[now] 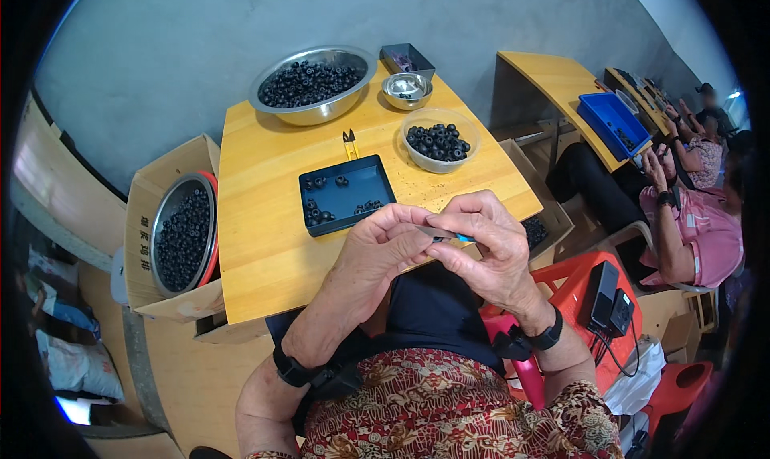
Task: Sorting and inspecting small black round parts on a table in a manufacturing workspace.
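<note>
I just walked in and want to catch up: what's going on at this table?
The person's right grip holds a slim tool with a blue part, and the left grip is pinched close beside it; any small piece between the fingers is mostly hidden. Just beyond, a dark tray holds some black bead-like pieces. More sit in a clear bowl and a large steel bowl. Yellow snips lie by the tray's far edge.
</note>
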Motion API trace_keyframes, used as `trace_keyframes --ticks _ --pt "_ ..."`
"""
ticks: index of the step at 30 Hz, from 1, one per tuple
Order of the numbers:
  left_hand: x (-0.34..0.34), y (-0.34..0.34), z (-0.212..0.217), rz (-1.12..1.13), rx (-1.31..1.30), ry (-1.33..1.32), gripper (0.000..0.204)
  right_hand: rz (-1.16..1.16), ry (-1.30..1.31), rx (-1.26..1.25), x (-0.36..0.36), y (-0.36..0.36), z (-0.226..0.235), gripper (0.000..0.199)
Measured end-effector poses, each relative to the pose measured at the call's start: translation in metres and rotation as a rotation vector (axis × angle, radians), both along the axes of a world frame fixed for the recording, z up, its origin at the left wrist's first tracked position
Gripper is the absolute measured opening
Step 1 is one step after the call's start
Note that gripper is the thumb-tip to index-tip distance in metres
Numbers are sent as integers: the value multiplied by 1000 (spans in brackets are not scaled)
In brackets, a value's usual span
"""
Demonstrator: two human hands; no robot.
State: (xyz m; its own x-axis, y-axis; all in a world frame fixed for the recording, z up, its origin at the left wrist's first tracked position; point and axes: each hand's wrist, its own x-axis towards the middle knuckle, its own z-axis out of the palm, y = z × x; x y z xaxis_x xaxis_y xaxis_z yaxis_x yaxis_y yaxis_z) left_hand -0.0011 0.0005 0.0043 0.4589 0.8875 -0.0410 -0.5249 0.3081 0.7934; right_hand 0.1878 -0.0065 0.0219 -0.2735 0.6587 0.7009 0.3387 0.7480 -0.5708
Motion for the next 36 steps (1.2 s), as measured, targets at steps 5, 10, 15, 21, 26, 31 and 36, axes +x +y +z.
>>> trace_keyframes --ticks 5,10,15,21,26,31,36 --pt "-3 -3 -4 -27 -32 7 15 -59 -73 101 3 -2 1 32" --pt "-1 -7 -6 -63 -118 -164 16 10 21 -68 7 -4 0 34" --pt "4 -11 0 -8 -54 -74 22 -25 3 17 6 -8 2 34" --pt "11 -18 12 10 -38 -124 21 -120 -116 303 6 -14 7 45" --pt "15 -21 20 -21 -42 -203 20 -180 -195 437 6 -16 9 48" --pt "16 -21 18 15 -4 -185 22 -184 -197 456 6 -16 8 47" --pt "17 -21 13 25 5 -177 23 -185 -207 463 9 -16 5 46"
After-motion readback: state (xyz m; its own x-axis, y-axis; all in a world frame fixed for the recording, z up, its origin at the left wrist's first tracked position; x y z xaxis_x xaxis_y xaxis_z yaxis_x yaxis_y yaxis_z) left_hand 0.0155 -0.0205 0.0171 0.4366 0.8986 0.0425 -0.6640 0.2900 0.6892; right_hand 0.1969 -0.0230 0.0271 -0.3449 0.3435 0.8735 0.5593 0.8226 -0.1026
